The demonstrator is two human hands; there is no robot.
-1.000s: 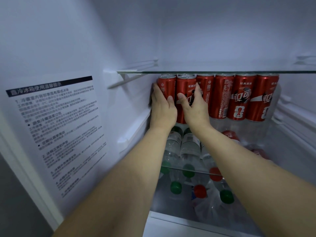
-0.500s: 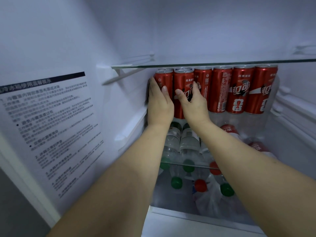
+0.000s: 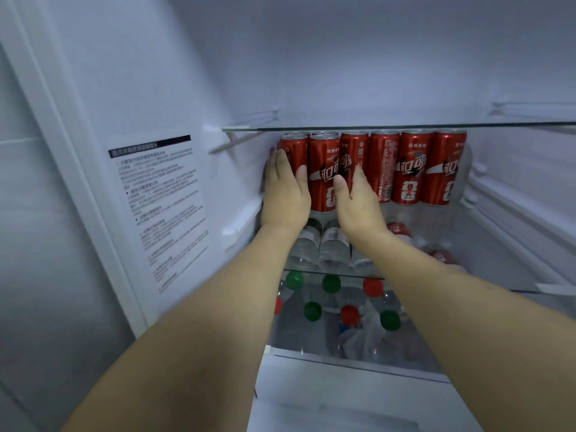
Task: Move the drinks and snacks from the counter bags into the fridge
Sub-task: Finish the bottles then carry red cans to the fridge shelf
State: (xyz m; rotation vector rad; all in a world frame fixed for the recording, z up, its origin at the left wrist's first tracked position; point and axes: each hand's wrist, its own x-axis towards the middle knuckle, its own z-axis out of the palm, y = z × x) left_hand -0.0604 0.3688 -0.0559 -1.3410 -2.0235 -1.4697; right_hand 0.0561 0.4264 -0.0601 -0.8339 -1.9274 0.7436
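Observation:
A row of red cola cans stands on the fridge's middle glass shelf, with more cans behind it. My left hand wraps the leftmost can, fingers on its left side by the fridge wall and thumb on its right. My right hand cups the lower part of the third can, thumb in the gap beside the second can. Both cans stand upright on the shelf.
Another glass shelf lies just above the can tops. Below, clear bottles with green and red caps lie on their sides, and a white drawer is under them. A printed label is on the left inner wall.
My right hand has shifted from the second can to the third one. My left hand stays on the leftmost can.

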